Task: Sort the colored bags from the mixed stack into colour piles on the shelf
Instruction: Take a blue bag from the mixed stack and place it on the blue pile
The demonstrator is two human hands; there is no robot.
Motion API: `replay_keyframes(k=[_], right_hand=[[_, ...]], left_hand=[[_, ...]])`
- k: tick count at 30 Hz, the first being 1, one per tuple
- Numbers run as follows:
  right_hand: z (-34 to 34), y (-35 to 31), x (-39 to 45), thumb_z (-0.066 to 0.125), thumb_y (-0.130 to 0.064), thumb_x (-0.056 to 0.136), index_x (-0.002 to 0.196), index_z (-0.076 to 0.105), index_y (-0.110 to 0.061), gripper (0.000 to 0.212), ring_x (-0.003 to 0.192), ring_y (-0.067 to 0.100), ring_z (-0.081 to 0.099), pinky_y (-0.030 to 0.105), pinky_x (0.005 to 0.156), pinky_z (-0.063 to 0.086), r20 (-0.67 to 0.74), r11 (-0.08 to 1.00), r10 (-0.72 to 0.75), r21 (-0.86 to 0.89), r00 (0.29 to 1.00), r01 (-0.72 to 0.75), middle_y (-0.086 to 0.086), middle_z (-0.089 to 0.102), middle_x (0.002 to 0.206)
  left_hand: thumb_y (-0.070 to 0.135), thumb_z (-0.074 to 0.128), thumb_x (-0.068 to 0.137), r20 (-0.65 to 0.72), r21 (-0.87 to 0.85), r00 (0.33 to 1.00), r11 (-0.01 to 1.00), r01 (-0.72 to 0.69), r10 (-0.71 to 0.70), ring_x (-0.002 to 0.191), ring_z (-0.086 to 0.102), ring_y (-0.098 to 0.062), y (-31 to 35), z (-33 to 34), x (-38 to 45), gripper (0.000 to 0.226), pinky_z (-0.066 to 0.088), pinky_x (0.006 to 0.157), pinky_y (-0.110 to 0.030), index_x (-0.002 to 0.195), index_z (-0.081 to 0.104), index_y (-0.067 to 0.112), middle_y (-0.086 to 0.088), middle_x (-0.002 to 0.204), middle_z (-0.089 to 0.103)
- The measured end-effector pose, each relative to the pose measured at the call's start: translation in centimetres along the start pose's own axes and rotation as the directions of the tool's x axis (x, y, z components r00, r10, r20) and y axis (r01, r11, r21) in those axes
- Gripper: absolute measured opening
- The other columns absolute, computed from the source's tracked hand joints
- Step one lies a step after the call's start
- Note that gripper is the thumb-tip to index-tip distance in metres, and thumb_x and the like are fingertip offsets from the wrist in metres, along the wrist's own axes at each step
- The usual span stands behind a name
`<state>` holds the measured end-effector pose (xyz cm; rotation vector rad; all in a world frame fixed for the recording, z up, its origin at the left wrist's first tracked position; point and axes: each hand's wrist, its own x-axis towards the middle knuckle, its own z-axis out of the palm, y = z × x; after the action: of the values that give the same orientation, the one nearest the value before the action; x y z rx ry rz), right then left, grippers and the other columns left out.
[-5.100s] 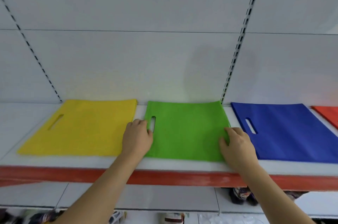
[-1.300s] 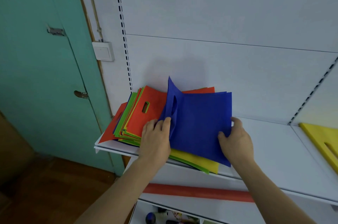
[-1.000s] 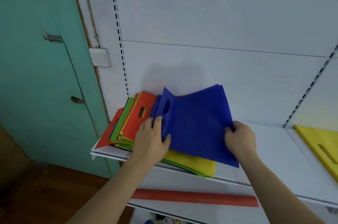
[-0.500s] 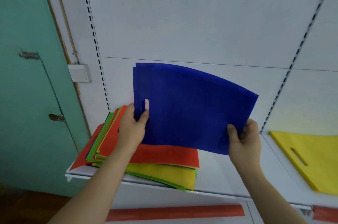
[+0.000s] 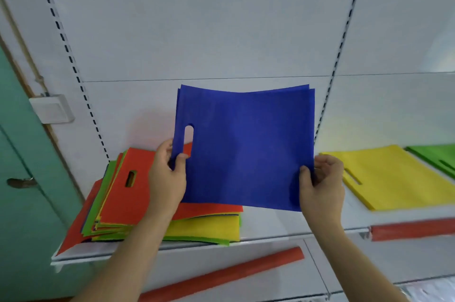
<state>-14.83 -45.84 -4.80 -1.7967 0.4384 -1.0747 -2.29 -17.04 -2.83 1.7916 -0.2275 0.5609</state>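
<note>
A blue bag (image 5: 246, 149) with a slot handle is held upright in the air above the shelf (image 5: 266, 227). My left hand (image 5: 167, 178) pinches its left edge just below the handle slot. My right hand (image 5: 320, 183) pinches its lower right corner. Below and to the left lies the mixed stack (image 5: 128, 203), with a red bag on top and yellow and green bags showing beneath. A yellow pile (image 5: 394, 176) lies on the shelf to the right, and a green pile (image 5: 438, 158) shows at the far right edge.
White slotted uprights (image 5: 342, 38) run up the back panel. A teal door (image 5: 22, 178) and a white wall switch (image 5: 51, 108) stand at the left. A red price strip (image 5: 413, 229) edges the right shelf, and another red strip (image 5: 221, 274) lies lower.
The blue bag has been lifted off the mixed stack and carried up and to the right, held flat between both hands. The view has turned right, bringing the yellow and green piles in.
</note>
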Motion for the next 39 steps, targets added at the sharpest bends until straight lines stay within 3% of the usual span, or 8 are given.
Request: replay_keyframes(k=[4, 8, 10, 13, 19, 24, 30, 39], right_hand=[[-4.6, 1.5, -1.4, 0.058, -0.011, 0.101, 0.110, 0.065, -0.037, 0.028, 0.098, 0.007, 0.064, 0.036, 0.081, 0.055, -0.047, 0.963, -0.150, -0.232, 0.987, 0.136, -0.022, 0.065, 0.108], [-10.2, 3.1, -4.2, 0.056, -0.006, 0.103, 0.130, 0.069, -0.027, 0.037, 0.099, 0.007, 0.061, 0.015, 0.085, 0.045, -0.057, 0.918, -0.172, -0.372, 0.983, 0.139, -0.015, 0.062, 0.117], [-13.5, 3.9, -5.1, 0.056, -0.002, 0.102, 0.135, 0.067, -0.020, 0.040, 0.099, 0.011, 0.060, 0.017, 0.084, 0.044, -0.074, 0.878, -0.178, -0.462, 0.981, 0.124, -0.009, 0.062, 0.119], [-18.8, 4.8, -5.6, 0.056, -0.004, 0.101, 0.140, 0.064, -0.017, 0.041, 0.103, 0.015, 0.060, 0.032, 0.087, 0.048, -0.146, 0.856, -0.106, -0.516, 0.984, 0.016, -0.007, 0.061, 0.126], [-31.0, 7.6, -6.1, 0.060, -0.006, 0.100, 0.142, 0.062, -0.015, 0.043, 0.099, 0.007, 0.055, 0.027, 0.084, 0.045, -0.235, 0.771, -0.099, -0.633, 0.967, -0.075, -0.007, 0.060, 0.124], [-42.6, 10.3, -3.9, 0.058, -0.007, 0.101, 0.144, 0.059, -0.015, 0.044, 0.105, 0.015, 0.060, 0.031, 0.084, 0.049, -0.297, 0.712, -0.126, -0.691, 0.946, -0.122, -0.007, 0.057, 0.127], [-54.2, 12.5, -1.1, 0.057, -0.002, 0.100, 0.153, 0.051, -0.015, 0.054, 0.098, 0.017, 0.058, 0.036, 0.076, 0.052, -0.321, 0.641, -0.143, -0.751, 0.936, -0.159, -0.004, 0.054, 0.123], [-64.4, 19.7, 5.0, 0.056, -0.005, 0.102, 0.159, 0.043, -0.012, 0.059, 0.086, 0.017, 0.055, 0.040, 0.070, 0.057, -0.422, 0.572, -0.025, -0.749, 0.906, -0.334, -0.003, 0.050, 0.104]], left_hand=[[0.011, 0.062, 0.101, 0.054, -0.047, 0.997, 0.997, -0.055, 0.058, 0.100, 0.069, -0.011, 0.4, 3.1, -2.3, 0.045, 0.050, 0.084, -0.034, 0.138, 0.050, 0.033, 0.010, 0.108, 0.074], [0.001, 0.058, 0.100, 0.152, 0.031, 0.977, 0.987, -0.155, 0.148, 0.107, 0.061, -0.017, 1.2, 7.4, -5.4, 0.029, 0.041, 0.090, -0.022, 0.122, 0.063, 0.018, 0.006, 0.116, 0.065], [0.000, 0.057, 0.100, 0.218, 0.029, 0.964, 0.987, -0.161, 0.150, 0.107, 0.057, -0.012, 2.2, 10.2, -7.4, 0.028, 0.035, 0.088, -0.010, 0.122, 0.063, 0.016, 0.009, 0.117, 0.060], [0.001, 0.055, 0.101, 0.324, -0.004, 0.930, 0.983, -0.181, 0.173, 0.107, 0.049, 0.003, 4.3, 14.6, -10.3, 0.033, 0.034, 0.087, -0.007, 0.129, 0.061, 0.018, 0.013, 0.121, 0.058], [0.005, 0.053, 0.103, 0.475, -0.093, 0.845, 0.969, -0.229, 0.245, 0.101, 0.047, 0.013, 10.8, 24.8, -17.4, 0.037, 0.031, 0.083, 0.008, 0.134, 0.059, 0.024, 0.017, 0.123, 0.054], [0.004, 0.053, 0.103, 0.542, -0.146, 0.783, 0.951, -0.272, 0.307, 0.104, 0.051, -0.002, 17.3, 34.3, -24.5, 0.043, 0.036, 0.079, -0.005, 0.140, 0.057, 0.025, 0.012, 0.123, 0.054], [0.005, 0.052, 0.105, 0.625, -0.205, 0.701, 0.939, -0.276, 0.343, 0.101, 0.046, -0.001, 24.3, 44.6, -31.5, 0.049, 0.036, 0.077, -0.012, 0.151, 0.051, 0.020, 0.001, 0.129, 0.055], [0.007, 0.048, 0.106, 0.689, -0.255, 0.613, 0.921, -0.293, 0.386, 0.099, 0.049, -0.005, 29.0, 59.0, -37.0, 0.052, 0.036, 0.071, -0.010, 0.156, 0.047, 0.023, 0.008, 0.124, 0.050]])
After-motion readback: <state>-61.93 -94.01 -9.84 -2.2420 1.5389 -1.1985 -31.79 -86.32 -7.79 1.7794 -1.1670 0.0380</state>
